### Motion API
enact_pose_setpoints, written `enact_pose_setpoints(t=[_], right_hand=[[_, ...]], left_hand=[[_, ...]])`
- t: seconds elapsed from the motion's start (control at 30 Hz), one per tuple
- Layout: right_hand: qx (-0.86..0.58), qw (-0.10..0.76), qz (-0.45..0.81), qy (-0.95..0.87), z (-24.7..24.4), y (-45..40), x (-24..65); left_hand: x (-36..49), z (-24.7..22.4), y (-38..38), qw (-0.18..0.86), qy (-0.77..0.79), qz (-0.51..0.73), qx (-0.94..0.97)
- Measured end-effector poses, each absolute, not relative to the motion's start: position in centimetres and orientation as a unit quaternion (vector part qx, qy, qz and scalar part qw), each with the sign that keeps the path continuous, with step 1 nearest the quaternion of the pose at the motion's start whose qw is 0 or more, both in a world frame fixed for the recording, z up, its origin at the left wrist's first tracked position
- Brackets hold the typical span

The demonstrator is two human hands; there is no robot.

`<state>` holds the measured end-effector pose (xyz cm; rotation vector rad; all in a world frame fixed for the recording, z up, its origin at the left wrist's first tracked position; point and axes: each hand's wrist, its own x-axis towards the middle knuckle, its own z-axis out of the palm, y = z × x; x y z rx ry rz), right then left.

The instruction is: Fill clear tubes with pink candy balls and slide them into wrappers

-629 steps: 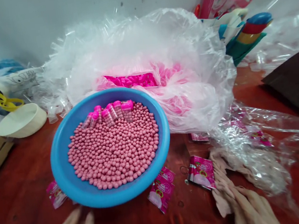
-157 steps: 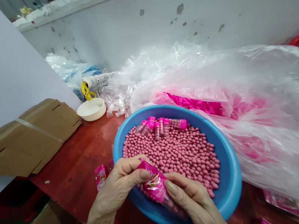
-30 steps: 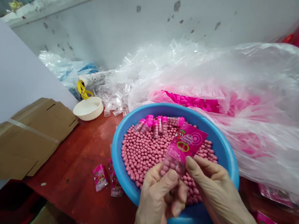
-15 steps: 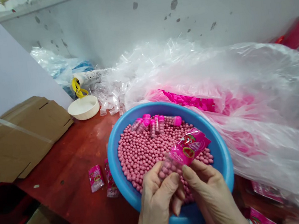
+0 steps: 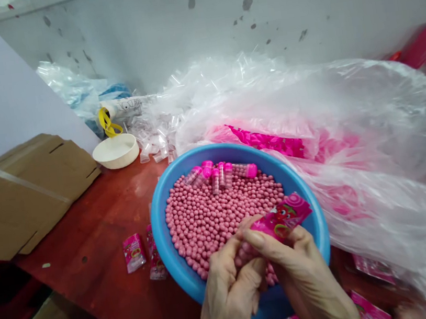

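A blue basin (image 5: 159, 225) holds many small pink balls (image 5: 201, 216). On top of them, near the far rim, lie several clear tubes with pink caps (image 5: 216, 180). Over the near half of the basin, my left hand (image 5: 231, 289) grips the lower left end of a pink printed packet (image 5: 284, 216) with pink balls inside. My right hand (image 5: 303, 268) has its fingers wrapped round the packet's middle, thumb on top. The packet's printed upper end sticks out to the right. Both hands cover part of the packet.
Left of the basin lie two pink packets (image 5: 134, 253) on the red table (image 5: 101, 238). Further left are flat cardboard (image 5: 35, 190) and a white round dish (image 5: 116, 152). Clear tubes (image 5: 158, 135) are heaped behind. A large plastic bag (image 5: 376, 168) with pink pieces spreads at the right.
My right hand has moved up and left over the packet, its thumb now further across it. The packet's printed end has shifted right and slightly down.
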<state>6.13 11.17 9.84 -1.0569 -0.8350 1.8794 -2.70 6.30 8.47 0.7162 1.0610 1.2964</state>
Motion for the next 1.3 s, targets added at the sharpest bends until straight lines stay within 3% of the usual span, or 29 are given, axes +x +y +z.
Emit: enact_pose_setpoints(t=[0.23, 0.5, 0.67, 1.07, 1.17, 1.3], right_hand=[[-0.44, 0.364, 0.736, -0.363, 9.6, 11.2, 5.4], [-0.435, 0.459, 0.698, -0.336, 10.4, 12.4, 6.5], [-0.475, 0.404, 0.702, -0.344, 10.5, 12.1, 5.6], [-0.418, 0.341, 0.751, -0.381, 9.3, 11.3, 4.6], [-0.377, 0.374, 0.752, -0.39, 8.3, 10.0, 4.5], [-0.43, 0.456, 0.644, -0.438, 6.6, 8.2, 4.5]], left_hand=[[-2.6, 8.5, 6.2, 0.598, 0.485, 0.556, 0.314], [-2.9, 8.4, 6.1, 0.574, 0.521, 0.524, 0.352], [-2.6, 8.5, 6.0, 0.58, 0.521, 0.549, 0.301], [-2.5, 8.4, 6.6, 0.603, 0.459, 0.606, 0.24], [-2.8, 8.2, 6.9, 0.575, 0.455, 0.658, 0.173], [-2.7, 8.4, 7.1, 0.541, 0.458, 0.701, 0.08]])
